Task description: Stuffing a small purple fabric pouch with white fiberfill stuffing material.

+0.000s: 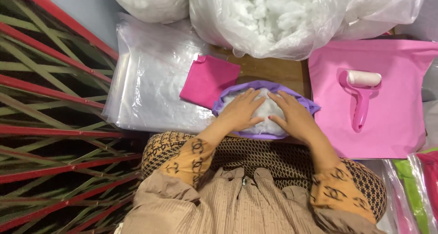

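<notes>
Left hand (241,111) flat, fingers spread, pressing on the white stuffing (267,117) inside the purple cover (264,86); grasping nothing. Right hand (294,116) likewise flat and splayed on the same stuffing, just beside the left. One folded magenta cloth (209,80) just left of the hands. One pink lint roller (360,94) on one pink sheet (392,120) to the right. Three clear bags of white filling (273,15) beyond the fingertips.
</notes>
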